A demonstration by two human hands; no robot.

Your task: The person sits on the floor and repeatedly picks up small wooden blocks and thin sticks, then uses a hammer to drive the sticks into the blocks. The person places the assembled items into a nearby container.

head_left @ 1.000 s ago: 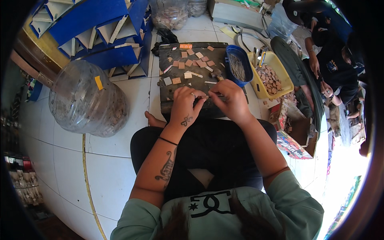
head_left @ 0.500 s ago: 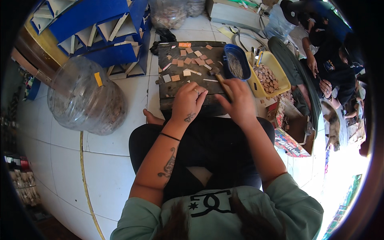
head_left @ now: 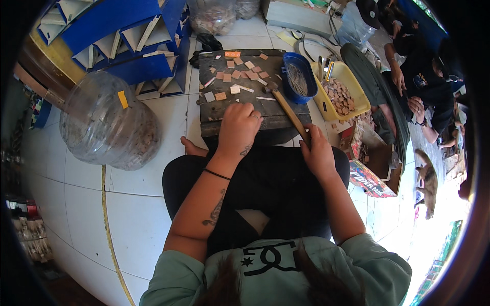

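My left hand (head_left: 239, 125) is closed over the near edge of a dark wooden block table (head_left: 214, 118); whatever its fingers pinch is hidden. Around the end of a hammer's wooden handle, my right hand (head_left: 318, 153) is closed at the table's near right corner. The hammer (head_left: 289, 111) lies slanted, its metal head resting on the tabletop. Several small tan and brown square pieces (head_left: 236, 74) are scattered there, with a pale piece (head_left: 235, 90) and thin sticks close beyond my left hand.
A blue tray (head_left: 292, 58) of thin metal pins stands right of the hammer. Beside it is a yellow basin (head_left: 359, 108) of small squares and tools. A big clear plastic jar (head_left: 109, 125) stands left. Far right are a person (head_left: 426, 71) and a cat (head_left: 427, 186).
My right hand has come down and back toward me and now grips the handle's end. My left hand has turned slightly, its fingers still closed. The cat has moved nearer.
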